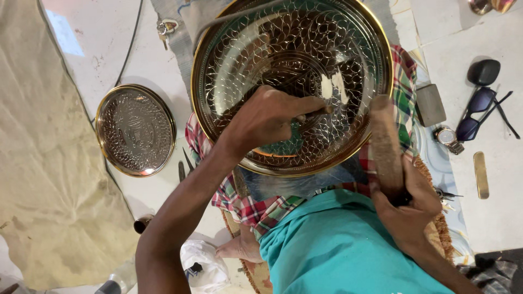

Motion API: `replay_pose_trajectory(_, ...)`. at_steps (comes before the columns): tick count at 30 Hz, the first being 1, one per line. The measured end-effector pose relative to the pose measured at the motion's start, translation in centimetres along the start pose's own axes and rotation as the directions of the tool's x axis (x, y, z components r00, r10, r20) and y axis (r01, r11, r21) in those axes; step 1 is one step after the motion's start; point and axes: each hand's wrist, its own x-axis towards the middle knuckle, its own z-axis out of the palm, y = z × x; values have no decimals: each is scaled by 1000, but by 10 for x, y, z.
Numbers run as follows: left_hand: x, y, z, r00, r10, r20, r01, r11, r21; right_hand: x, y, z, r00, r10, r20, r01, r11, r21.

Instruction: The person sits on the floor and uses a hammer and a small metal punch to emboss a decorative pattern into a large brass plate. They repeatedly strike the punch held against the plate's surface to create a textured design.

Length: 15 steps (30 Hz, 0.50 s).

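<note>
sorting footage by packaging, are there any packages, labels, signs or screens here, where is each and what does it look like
No labels, signs or screens show.
White plastic bag: crumpled on the floor at bottom left, beside the person's foot; the nearest thing to a package.
Wristwatch: on the floor at right, beside the sunglasses; round pale dial, metal band; a dial, not a screen.
</note>
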Motion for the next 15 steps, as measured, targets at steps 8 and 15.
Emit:
replay_pose_trajectory(8, 11, 1, -4, 990, 1, 141, -4, 1000, 23, 14, -12, -2, 992, 118, 31, -119, 993, 19)
replay_pose_trajectory(15, 7, 1, -4, 1000, 4, 11, -4, 999, -38, -13, 22, 0, 999, 48, 6, -48, 996, -76)
